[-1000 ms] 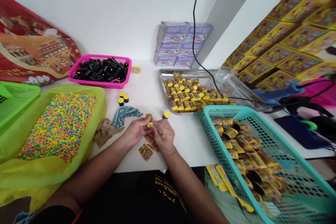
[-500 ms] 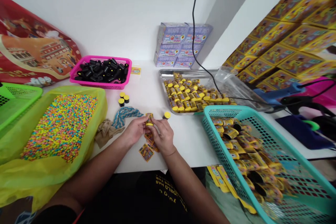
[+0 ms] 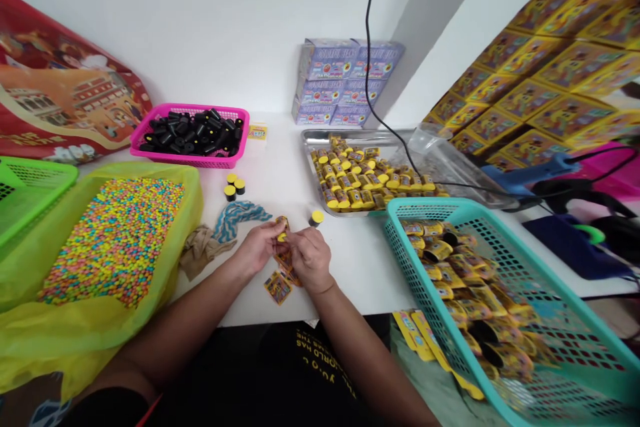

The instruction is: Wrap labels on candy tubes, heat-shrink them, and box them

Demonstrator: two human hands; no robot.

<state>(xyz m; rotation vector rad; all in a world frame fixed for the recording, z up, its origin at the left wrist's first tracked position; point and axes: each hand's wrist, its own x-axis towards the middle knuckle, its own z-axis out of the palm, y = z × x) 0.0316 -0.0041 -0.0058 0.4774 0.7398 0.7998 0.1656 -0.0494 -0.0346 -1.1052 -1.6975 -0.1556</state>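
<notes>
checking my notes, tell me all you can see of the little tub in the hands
The tub is small and looks rounded, with a busy printed wrap and a yellow end turned toward the camera; it could be plastic. The left hand grips it; the right hand seems to touch its yellow end. It is near printed labels on the white table. The hands hide part of it.

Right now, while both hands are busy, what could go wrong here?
The small container, between the fingers of the left hand and the right hand, might slip. The black jar with a yellow lid, beside the right hand, could get knocked over. The loose label near the front edge of the table might be brushed off.
</notes>
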